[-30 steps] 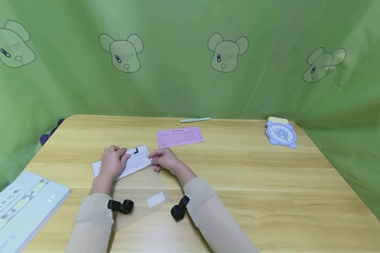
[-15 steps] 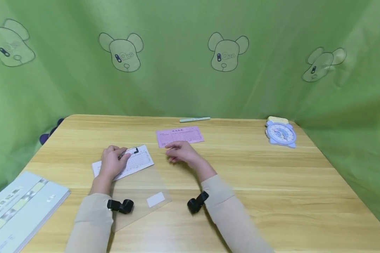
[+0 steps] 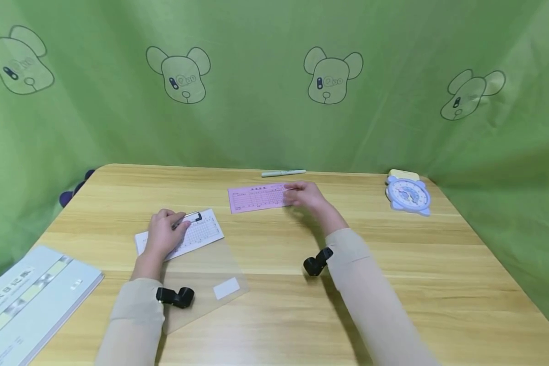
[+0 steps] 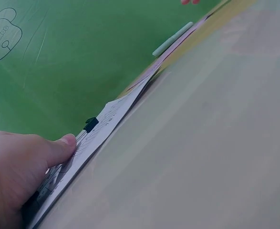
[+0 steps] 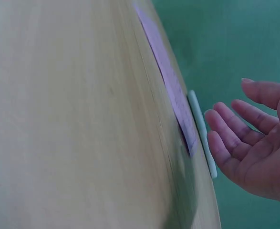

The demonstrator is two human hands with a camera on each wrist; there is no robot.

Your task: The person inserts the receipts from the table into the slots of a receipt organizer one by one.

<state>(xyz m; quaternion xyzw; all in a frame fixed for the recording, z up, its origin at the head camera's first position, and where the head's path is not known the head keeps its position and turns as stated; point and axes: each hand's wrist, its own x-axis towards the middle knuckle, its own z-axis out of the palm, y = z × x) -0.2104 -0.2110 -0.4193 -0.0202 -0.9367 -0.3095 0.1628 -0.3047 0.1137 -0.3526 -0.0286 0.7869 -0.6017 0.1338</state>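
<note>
A clear clipboard (image 3: 196,274) lies tilted on the table at left of centre, with a white printed form (image 3: 203,234) under its metal clip (image 3: 194,217). My left hand (image 3: 161,235) grips the clip; in the left wrist view its thumb presses along the clip. Its other fingers are largely hidden there. Farther back lies a pink printed slip (image 3: 255,199). My right hand (image 3: 307,197) hovers at the slip's right end, covering part of it in the head view. In the right wrist view that hand (image 5: 259,143) holds nothing, its fingers spread and slightly bent, apart from the slip.
Behind the slip, a pale green pen (image 3: 283,173) lies by the table's back edge. A blue toy clock (image 3: 408,193) and a yellowish block (image 3: 403,175) sit at the back right. A large light-blue book (image 3: 36,300) lies at the front left. Green curtains enclose the table.
My right hand has left the form's right edge and moved right and away from me to the pink slip. The left hand has stayed on the clip.
</note>
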